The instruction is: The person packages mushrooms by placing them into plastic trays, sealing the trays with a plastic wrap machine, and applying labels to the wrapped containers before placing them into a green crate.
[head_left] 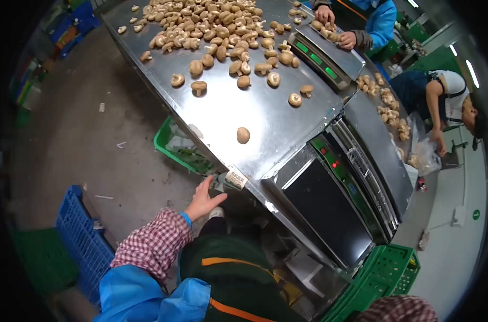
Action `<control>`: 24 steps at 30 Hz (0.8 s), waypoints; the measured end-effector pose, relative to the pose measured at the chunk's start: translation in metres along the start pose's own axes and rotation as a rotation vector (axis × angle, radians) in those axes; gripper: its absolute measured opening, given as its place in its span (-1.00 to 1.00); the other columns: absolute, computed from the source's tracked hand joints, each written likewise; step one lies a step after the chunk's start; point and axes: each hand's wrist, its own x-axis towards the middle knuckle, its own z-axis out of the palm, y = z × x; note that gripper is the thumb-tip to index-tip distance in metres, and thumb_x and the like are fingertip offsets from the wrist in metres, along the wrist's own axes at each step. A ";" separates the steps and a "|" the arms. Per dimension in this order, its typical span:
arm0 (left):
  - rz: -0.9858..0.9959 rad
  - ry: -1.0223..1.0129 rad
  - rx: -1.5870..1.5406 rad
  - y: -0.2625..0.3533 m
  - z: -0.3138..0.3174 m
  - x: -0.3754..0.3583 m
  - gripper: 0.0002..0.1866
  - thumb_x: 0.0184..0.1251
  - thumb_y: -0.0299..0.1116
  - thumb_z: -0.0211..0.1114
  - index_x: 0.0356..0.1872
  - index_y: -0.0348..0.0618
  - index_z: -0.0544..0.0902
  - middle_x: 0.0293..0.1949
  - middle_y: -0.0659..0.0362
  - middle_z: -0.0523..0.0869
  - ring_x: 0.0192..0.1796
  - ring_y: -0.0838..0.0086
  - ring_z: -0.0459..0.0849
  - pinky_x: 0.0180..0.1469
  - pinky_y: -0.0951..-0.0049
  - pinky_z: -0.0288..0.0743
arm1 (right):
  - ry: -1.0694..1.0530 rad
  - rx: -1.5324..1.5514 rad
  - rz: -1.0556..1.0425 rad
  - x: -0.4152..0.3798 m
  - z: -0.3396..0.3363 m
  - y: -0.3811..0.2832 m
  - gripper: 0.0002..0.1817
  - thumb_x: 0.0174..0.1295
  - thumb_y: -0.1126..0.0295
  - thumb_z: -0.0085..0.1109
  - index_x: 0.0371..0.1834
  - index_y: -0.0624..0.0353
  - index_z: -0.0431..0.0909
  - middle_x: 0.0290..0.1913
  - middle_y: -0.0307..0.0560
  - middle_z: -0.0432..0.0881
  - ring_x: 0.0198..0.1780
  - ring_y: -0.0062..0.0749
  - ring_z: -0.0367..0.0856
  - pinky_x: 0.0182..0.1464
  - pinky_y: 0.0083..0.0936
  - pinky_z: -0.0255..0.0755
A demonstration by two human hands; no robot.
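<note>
My left hand [204, 201] is held out below the near edge of the steel table [212, 118], its fingers apart and nothing in them. Close by its fingertips, a printed label [235, 178] sits at the table's edge. Of my right arm only a checked sleeve [398, 310] shows at the bottom right; the hand is out of frame. A single mushroom [243, 135] lies on the near part of the table, and a large heap of mushrooms [217, 19] covers the far part. A wrapping machine with a dark plate [327, 209] stands at the table's right.
Beyond the table, a co-worker's hands [347, 40] hold mushrooms over a scale [322, 61]. Another person [434, 99] bends over a clear plastic bag [425, 155] at right. Green crates [386, 268] stand below the machine, a green bin [166, 140] under the table, a blue pallet [83, 236] at left.
</note>
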 end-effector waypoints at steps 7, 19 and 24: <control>-0.003 -0.433 -0.317 0.041 -0.020 0.022 -0.72 0.30 -0.18 0.14 -0.32 -0.23 0.60 -0.47 0.18 0.60 -0.41 0.53 0.49 -0.33 0.48 0.37 | 0.032 -0.288 -0.117 -0.011 0.030 0.020 -0.60 0.09 0.33 0.21 0.01 0.19 0.44 -0.14 -0.09 0.53 -0.09 -0.35 0.49 -0.04 -0.52 0.38; 0.762 -1.129 -0.139 0.307 0.032 -0.125 -0.50 0.13 -0.44 0.33 0.10 -0.29 0.38 -0.32 0.09 0.71 -0.36 0.51 0.69 -0.31 0.59 0.52 | 0.650 -1.489 0.702 -0.179 0.007 -0.018 -0.75 0.11 0.49 0.16 -0.11 0.20 0.56 -0.24 -0.11 0.58 -0.27 -0.36 0.59 -0.25 -0.52 0.48; 0.810 -1.315 -0.042 0.347 0.135 -0.156 -0.84 0.21 -0.40 0.22 -0.24 -0.21 0.65 -0.51 0.08 0.66 -0.53 0.49 0.61 -0.45 0.50 0.44 | 0.333 -1.946 0.594 -0.236 0.004 -0.136 -0.80 0.08 0.46 0.11 -0.20 0.17 0.57 -0.35 -0.07 0.57 -0.35 -0.29 0.57 -0.31 -0.44 0.48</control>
